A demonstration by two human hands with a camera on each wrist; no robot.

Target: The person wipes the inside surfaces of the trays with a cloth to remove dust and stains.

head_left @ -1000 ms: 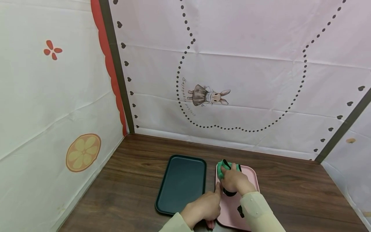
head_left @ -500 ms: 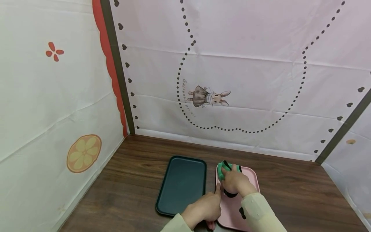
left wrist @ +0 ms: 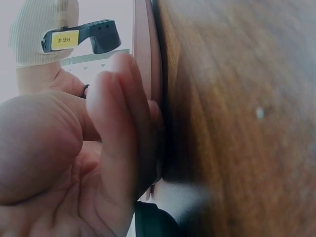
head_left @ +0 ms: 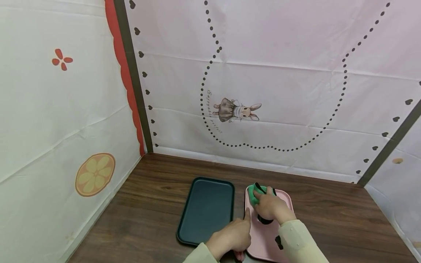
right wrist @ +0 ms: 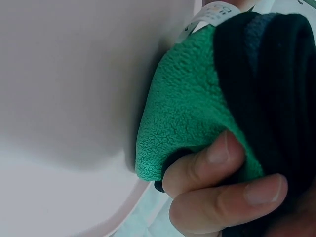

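Note:
My right hand (head_left: 271,206) grips a folded green fleecy cloth (head_left: 254,195) with black edging, near the far left corner of the pink tray (head_left: 263,244). In the right wrist view, the curled fingers (right wrist: 212,207) hold the cloth bunched against the tray, and a white label (right wrist: 217,13) shows at its top. My left hand (head_left: 233,233) is at the tray's left side, its straight index finger touching the rim. The left wrist view shows the hand's other fingers (left wrist: 116,123) close to the table beside the pink rim; their contact with the tray is partly hidden.
A dark green tray (head_left: 207,212) lies left of the pink tray on the brown wooden table (head_left: 154,208). Printed cloth walls (head_left: 289,95) stand behind and at the sides. A black device with a yellow label (left wrist: 65,39) is on the right wrist.
The right hand and cloth have shifted slightly right, a little away from the tray's left rim. The left hand stays in place.

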